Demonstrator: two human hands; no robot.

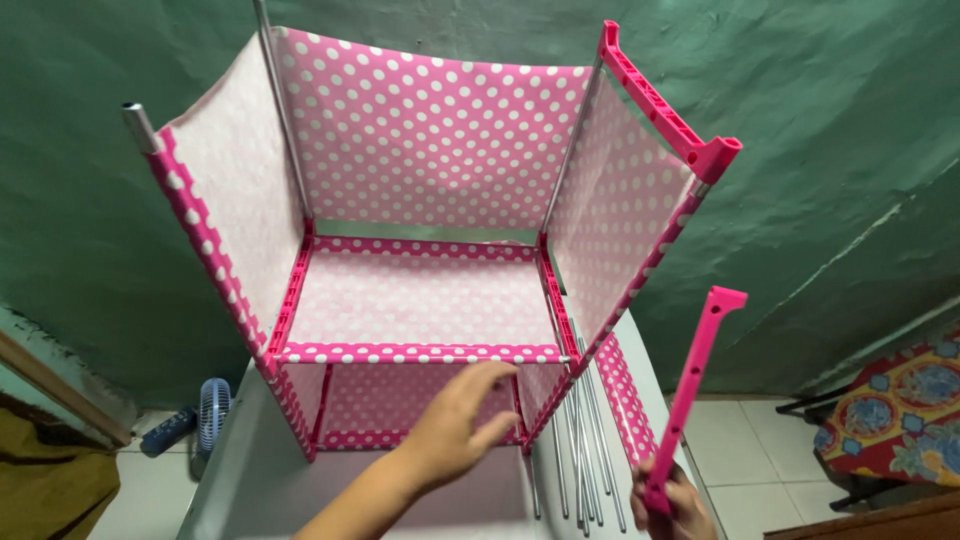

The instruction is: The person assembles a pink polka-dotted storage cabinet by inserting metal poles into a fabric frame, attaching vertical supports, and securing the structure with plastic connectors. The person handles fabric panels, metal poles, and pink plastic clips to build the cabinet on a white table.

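A pink fabric rack with white polka dots (420, 170) stands on a white surface (255, 480), its walls hung on metal poles. A pink plastic connector bar (660, 95) caps its top right side. My left hand (460, 420) reaches toward the rack's front middle rail (420, 352), fingers apart, holding nothing. Low on the right, my right hand (672, 508) grips the lower end of a loose pink plastic connector bar (695, 385), which stands nearly upright beside the rack.
Several loose metal poles (580, 450) lie on the white surface by the rack's right leg. A small blue fan (210, 408) sits on the tiled floor at left. A colourful patterned cushion (895, 410) is at right. A green wall is behind.
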